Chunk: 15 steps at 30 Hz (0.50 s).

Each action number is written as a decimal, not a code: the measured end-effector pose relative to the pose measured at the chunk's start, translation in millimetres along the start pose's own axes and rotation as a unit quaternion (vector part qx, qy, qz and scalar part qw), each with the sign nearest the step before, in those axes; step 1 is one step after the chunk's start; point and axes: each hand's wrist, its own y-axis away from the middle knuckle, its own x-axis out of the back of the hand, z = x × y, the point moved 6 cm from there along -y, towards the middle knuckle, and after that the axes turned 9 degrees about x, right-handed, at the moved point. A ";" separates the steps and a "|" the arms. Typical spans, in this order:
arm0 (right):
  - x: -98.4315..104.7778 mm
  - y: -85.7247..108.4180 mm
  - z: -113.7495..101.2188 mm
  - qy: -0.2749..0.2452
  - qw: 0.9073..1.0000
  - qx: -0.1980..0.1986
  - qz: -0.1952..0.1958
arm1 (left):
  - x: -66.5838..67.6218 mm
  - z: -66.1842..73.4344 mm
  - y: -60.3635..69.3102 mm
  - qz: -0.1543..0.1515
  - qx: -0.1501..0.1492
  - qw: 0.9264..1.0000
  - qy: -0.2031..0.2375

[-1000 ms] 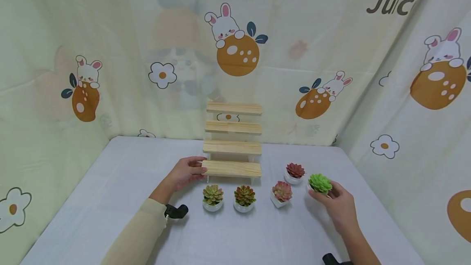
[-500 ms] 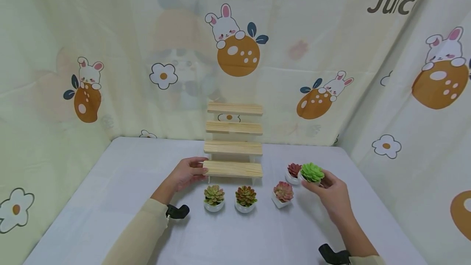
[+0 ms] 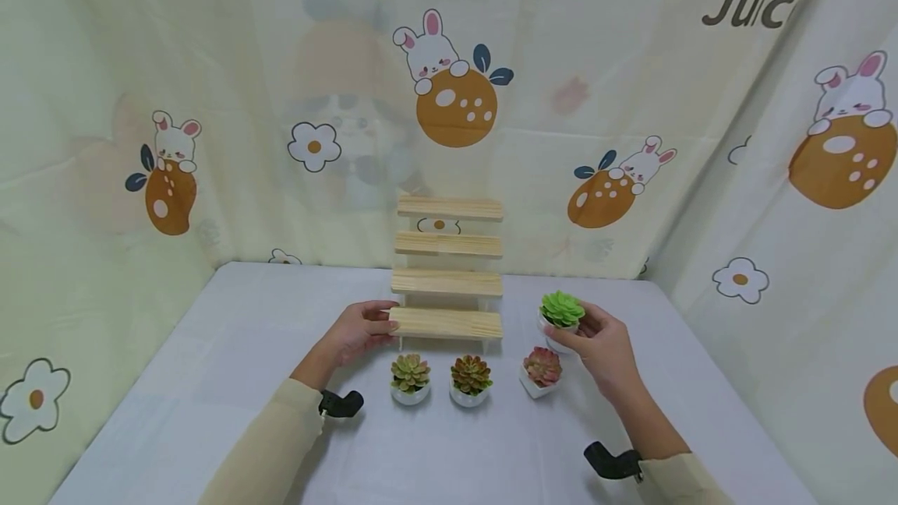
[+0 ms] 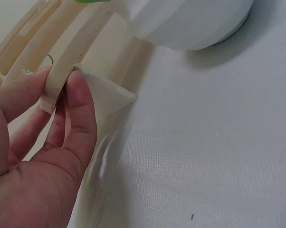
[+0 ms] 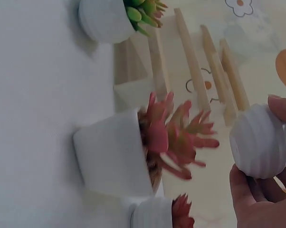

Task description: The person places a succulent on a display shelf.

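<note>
A stepped wooden shelf stand (image 3: pixel 445 283) stands at the back middle of the table. My left hand (image 3: pixel 359 332) pinches the left end of its lowest board; the left wrist view shows thumb and fingers (image 4: pixel 81 102) on the board. With my right hand (image 3: pixel 605 345) I hold a bright green potted succulent (image 3: pixel 562 309) in a ribbed white pot (image 5: pixel 262 142), raised off the table. Behind it in the head view, the dark red succulent (image 5: pixel 181 213) is mostly hidden. A pink succulent (image 3: pixel 543 367) in a squarish white pot stands just in front of that hand.
Two more potted succulents, a pale green one (image 3: pixel 410 374) and a brownish-red one (image 3: pixel 471 377), stand in front of the stand. The white table (image 3: pixel 435 458) ends at a patterned curtain (image 3: pixel 337 201) behind the stand.
My right hand has carried the bright green succulent left and slightly away from me, from right of the dark red one to over it. My left hand keeps its hold on the board.
</note>
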 end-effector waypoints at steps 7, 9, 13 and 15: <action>-22.7 -12.8 -11.5 -0.030 0.999 0.019 -0.017 | -1.3 -0.3 2.3 -0.005 -0.005 1.000 0.011; -28.3 -16.5 -14.9 -0.034 0.999 0.023 -0.020 | -1.6 -0.1 2.1 -0.002 -0.004 1.000 0.013; -39.3 -24.2 -20.7 -0.046 0.998 0.034 -0.024 | -1.1 -0.5 0.7 0.004 -0.002 1.000 0.015; -44.7 -27.8 -23.7 -0.052 0.998 0.038 -0.026 | -0.6 -0.4 0.5 0.006 0.000 1.000 0.014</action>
